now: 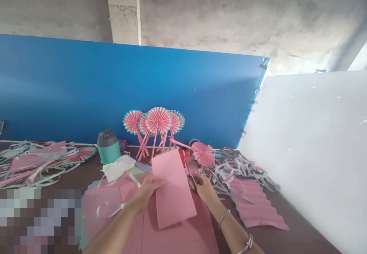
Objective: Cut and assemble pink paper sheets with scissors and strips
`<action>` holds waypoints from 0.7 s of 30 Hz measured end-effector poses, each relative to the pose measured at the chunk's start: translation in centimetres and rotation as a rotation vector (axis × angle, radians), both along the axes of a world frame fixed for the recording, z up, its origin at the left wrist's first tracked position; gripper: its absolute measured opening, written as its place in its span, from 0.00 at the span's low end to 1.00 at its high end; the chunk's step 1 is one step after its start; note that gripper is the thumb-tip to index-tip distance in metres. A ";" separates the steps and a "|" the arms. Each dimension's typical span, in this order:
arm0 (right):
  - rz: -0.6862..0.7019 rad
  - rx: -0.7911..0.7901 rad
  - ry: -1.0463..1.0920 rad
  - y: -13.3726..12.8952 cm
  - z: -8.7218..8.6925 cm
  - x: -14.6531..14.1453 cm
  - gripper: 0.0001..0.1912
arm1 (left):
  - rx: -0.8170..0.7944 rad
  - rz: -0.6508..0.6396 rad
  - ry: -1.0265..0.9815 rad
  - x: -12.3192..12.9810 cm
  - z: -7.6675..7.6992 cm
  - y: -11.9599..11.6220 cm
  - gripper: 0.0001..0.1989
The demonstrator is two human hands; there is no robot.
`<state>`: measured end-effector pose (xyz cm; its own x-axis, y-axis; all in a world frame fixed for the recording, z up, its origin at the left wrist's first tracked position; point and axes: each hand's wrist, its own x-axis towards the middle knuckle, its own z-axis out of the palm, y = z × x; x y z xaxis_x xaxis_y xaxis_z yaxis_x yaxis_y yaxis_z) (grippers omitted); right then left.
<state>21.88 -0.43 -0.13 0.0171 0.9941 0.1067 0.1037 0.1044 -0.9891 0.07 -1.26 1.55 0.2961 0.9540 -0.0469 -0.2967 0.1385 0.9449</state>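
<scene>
A folded-looking pink sheet (173, 192) is held up in front of me, its left edge pinched by my left hand (150, 189), thumb on its face. My right hand (202, 187) grips the dark handles of a pair of scissors (192, 181), whose blades point up and away along the sheet's right edge. Whether the blades touch the paper I cannot tell. Under both hands lie larger pink sheets (177, 240) on the dark table (309, 235).
Pink paper fans (158, 120) stand at the back, with a loose pink fan (203, 154) to their right. A teal container (109, 147) and white tissue (119, 167) are at left. Curled paper strips (229, 170) and a pleated pink sheet (258, 204) lie at right.
</scene>
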 end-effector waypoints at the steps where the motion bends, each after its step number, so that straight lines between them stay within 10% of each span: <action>1: 0.011 -0.009 0.002 -0.1 0.1 -0.1 0.17 | -0.010 0.072 -0.031 -0.1 -0.1 0.2 0.14; 10: 0.153 -0.048 -0.033 -1.9 2.0 -0.5 0.17 | -0.015 0.506 -0.223 -1.8 -1.7 3.3 0.18; 21: 0.175 -0.065 -0.103 -1.8 1.9 -0.2 0.15 | -0.041 0.595 -0.252 -2.4 -1.1 3.3 0.16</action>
